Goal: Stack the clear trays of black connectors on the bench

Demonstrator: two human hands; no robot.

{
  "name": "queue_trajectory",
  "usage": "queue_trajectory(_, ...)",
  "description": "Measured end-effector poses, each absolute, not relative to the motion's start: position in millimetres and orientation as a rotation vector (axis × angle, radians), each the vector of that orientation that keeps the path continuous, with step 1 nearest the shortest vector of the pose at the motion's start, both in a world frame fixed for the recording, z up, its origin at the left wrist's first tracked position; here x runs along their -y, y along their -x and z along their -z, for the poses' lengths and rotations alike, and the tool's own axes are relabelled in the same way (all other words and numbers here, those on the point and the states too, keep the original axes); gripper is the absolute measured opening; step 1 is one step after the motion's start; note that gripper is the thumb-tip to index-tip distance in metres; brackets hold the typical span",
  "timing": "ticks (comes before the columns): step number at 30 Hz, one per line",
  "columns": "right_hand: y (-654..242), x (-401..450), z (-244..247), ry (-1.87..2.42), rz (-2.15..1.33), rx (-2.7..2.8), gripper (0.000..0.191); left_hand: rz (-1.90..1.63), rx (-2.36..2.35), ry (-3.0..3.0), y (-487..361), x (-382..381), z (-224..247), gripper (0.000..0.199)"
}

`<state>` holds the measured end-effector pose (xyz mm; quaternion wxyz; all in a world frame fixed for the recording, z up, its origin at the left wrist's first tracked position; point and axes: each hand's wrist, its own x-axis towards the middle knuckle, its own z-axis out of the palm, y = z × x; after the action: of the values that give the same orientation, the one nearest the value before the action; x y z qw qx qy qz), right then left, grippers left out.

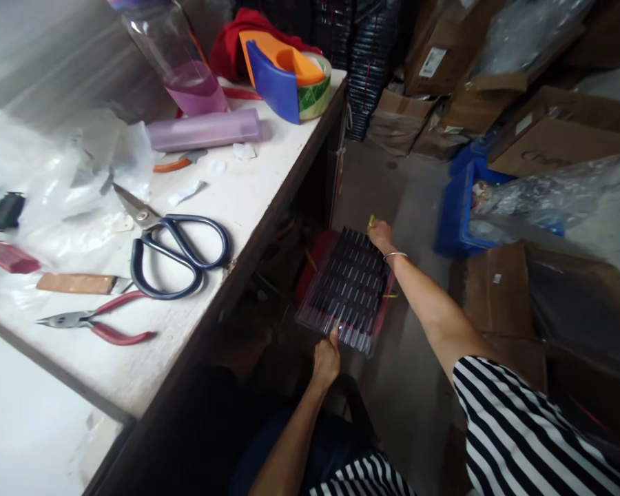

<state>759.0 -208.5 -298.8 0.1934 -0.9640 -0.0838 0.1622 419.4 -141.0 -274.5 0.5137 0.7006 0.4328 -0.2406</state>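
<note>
Tray (348, 286), lower centre, below the bench (248, 200) edge | my left hand (325, 358) grips its near edge, thumb on top | my right hand (379, 234) closes on the far corner, steadying it level | scissors (173, 251) lie centre left.

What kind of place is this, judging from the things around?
Probably a small packing workshop or storeroom: cardboard boxes piled on the floor, a tape dispenser and scissors on the worktable.
</note>
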Motion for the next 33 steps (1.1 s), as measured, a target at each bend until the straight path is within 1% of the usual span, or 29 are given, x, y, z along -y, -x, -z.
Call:
queue_trajectory(6, -748, 204, 301, 2.789, -0.245, 0.221, 0.030, 0.628, -1.030, -1.734, -422, 141, 275, 0.037)
queue_trajectory(11, -752, 199, 303, 2.820, -0.224, 0.224, 0.029, 0.638, -1.058, -1.693, -427, 141, 278, 0.034)
queue_trajectory(17, -755, 197, 305, 2.823, -0.253, 0.189, 0.031, 0.643, -1.147, -1.489, -433, 142, 281, 0.031)
queue_trajectory(20, -751, 192, 296, 2.794, -0.202, 0.183, 0.032, 0.610, -1.214, -1.351, -427, 136, 277, 0.033)
queue_trajectory(23, -741, 199, 284, 2.745, -0.082, 0.163, 0.032, 0.483, -1.304, -1.254, -420, 110, 269, 0.034)
queue_trajectory(26, -715, 232, 280, 2.673, 0.002, 0.103, 0.033, 0.253, -1.359, -1.221, -428, 66, 260, 0.036)
queue_trajectory(28, -684, 265, 286, 2.620, 0.000, 0.029, 0.030, 0.135, -1.321, -1.189, -448, 36, 258, 0.035)
queue_trajectory(30, -646, 295, 300, 2.562, -0.054, -0.039, 0.028, 0.070, -1.251, -1.139, -478, 13, 260, 0.034)
queue_trajectory(33, -593, 323, 327, 2.451, -0.195, -0.070, 0.028, 0.039, -1.126, -1.035, -527, 2, 268, 0.031)
